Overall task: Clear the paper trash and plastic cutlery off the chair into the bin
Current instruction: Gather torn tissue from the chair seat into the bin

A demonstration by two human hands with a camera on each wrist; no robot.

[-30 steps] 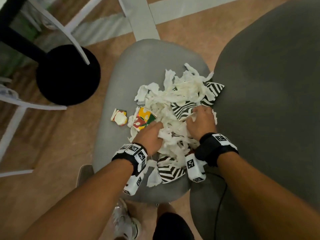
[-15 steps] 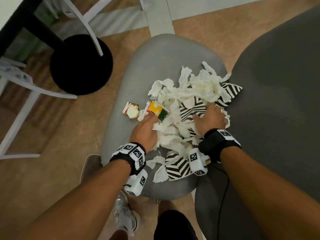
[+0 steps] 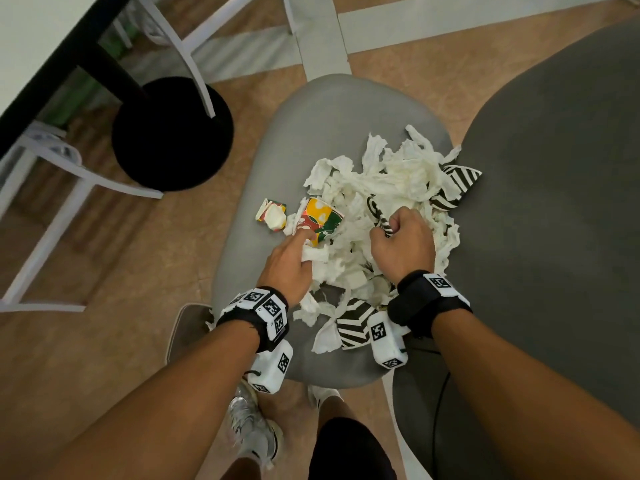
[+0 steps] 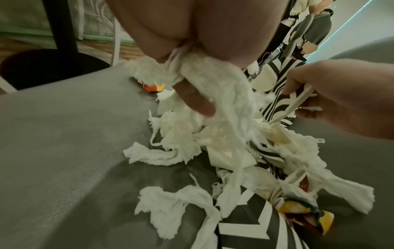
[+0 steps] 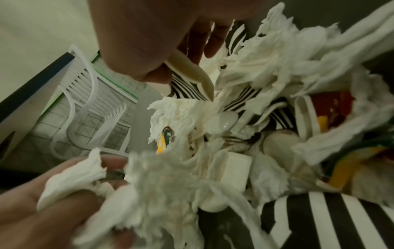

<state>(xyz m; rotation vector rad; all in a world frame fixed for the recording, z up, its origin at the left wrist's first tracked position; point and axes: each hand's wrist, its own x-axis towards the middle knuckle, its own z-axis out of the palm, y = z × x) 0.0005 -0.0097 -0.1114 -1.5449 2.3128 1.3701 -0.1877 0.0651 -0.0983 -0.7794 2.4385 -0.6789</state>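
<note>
Little looks cleared: shredded white tissue paper (image 3: 391, 188) and white plastic cutlery (image 5: 192, 70) still heap mid-frame on the grey padded chair seat (image 3: 332, 109). Left hand (image 3: 287, 268) clutches tissue; right hand (image 3: 403, 244) pinches striped paper and cutlery. No bin visible.

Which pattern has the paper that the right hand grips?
Black and white stripes on the striped paper, held by the right hand; clearest in the head view.

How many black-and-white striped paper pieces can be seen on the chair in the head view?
3 striped pieces: one at the pile's far right edge, one gripped by the right hand, one at the near edge. Others may hide under the tissue.
</note>
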